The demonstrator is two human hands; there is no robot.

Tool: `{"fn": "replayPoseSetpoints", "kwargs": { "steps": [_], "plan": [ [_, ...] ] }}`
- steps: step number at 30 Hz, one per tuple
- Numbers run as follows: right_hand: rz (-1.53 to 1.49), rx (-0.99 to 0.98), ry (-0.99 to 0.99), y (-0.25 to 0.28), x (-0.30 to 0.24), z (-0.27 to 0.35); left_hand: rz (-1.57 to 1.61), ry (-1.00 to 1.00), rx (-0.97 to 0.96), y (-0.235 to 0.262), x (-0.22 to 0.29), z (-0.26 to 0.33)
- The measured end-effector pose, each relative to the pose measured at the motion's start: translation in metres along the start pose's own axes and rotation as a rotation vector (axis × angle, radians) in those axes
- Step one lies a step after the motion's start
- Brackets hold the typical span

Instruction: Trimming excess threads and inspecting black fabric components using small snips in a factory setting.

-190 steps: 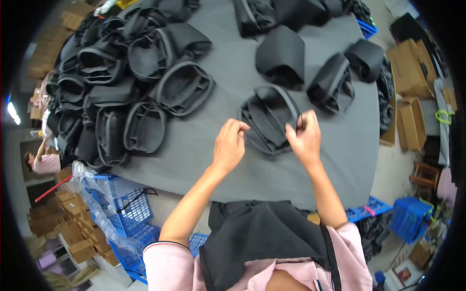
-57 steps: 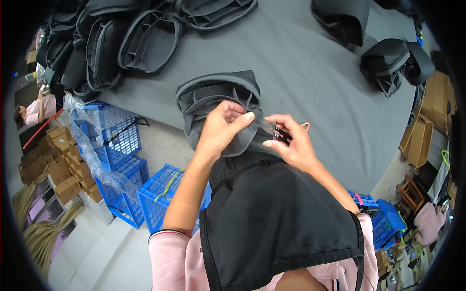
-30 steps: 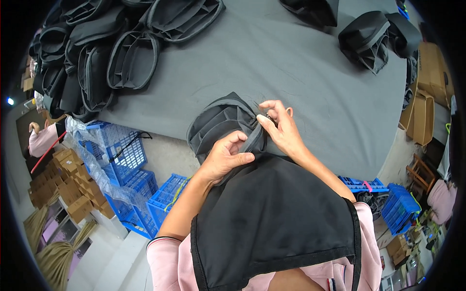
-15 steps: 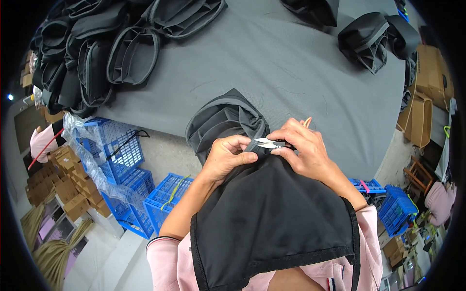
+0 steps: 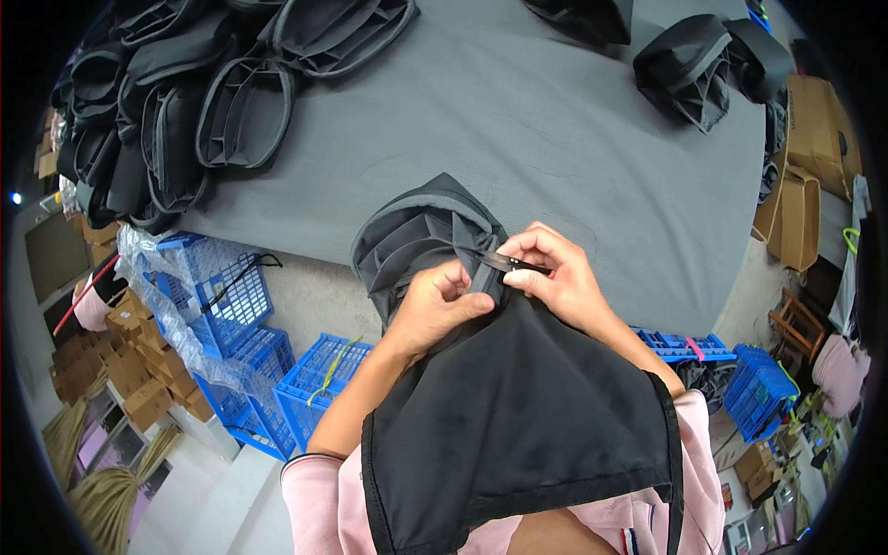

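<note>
A dark grey-black fabric bag point(image 5: 416, 242) with inner dividers lies at the near edge of the table, its open side toward me. My left hand point(image 5: 430, 310) is closed, thumb and fingers pinching the trimmed near edge of this bag. In my right hand point(image 5: 560, 282) is a pair of small thread snips point(image 5: 502, 262) with black handles. Their blades point left, over the bag's grey trim and just above my left fingertips. Whether a thread lies between the blades is too small to tell. A black apron point(image 5: 527, 407) hangs below both hands.
Similar black bags point(image 5: 245, 111) are heaped at the table's far left. More bags point(image 5: 689, 69) lie at the far right on the grey table cover point(image 5: 462, 111). Blue plastic crates point(image 5: 319, 379) stand below the left edge, with cardboard boxes point(image 5: 795, 217) at the right.
The snips have turned, so the blades now appear dark and angled upward to the left. My right hand has shifted slightly left, and my left fingers have curled in a little.
</note>
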State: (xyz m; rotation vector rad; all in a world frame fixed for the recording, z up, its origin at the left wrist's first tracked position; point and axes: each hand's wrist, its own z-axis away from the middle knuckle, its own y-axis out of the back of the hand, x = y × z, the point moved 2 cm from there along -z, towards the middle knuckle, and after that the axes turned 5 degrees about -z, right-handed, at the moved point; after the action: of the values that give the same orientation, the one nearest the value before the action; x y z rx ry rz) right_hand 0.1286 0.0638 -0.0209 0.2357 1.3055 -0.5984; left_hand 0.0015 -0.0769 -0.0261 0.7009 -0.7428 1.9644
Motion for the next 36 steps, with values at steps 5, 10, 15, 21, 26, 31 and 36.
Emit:
{"fn": "replayPoseSetpoints", "kwargs": {
  "steps": [5,10,15,21,26,31,36],
  "plan": [
    [-0.485,0.120,-0.243,0.008,0.015,0.012,-0.054,0.092,-0.032,-0.004,0.031,0.013],
    [-0.388,0.048,-0.160,0.000,0.021,0.018,0.084,0.091,-0.031,0.007,0.010,0.018],
    [-0.296,-0.003,-0.051,-0.005,0.020,0.007,0.299,0.094,-0.044,0.001,0.009,0.020],
    [-0.090,0.057,0.095,-0.008,0.013,0.005,0.347,0.089,-0.055,0.000,0.005,0.020],
    [0.210,0.107,0.223,-0.006,0.004,0.002,0.357,0.093,-0.049,0.002,0.001,0.017],
    [0.096,0.251,0.234,0.001,-0.012,-0.004,0.643,-0.093,0.384,-0.010,0.032,-0.002],
    [0.319,0.154,0.029,-0.008,-0.010,-0.026,0.861,-0.133,0.490,0.011,0.047,-0.077]
  ]
}}
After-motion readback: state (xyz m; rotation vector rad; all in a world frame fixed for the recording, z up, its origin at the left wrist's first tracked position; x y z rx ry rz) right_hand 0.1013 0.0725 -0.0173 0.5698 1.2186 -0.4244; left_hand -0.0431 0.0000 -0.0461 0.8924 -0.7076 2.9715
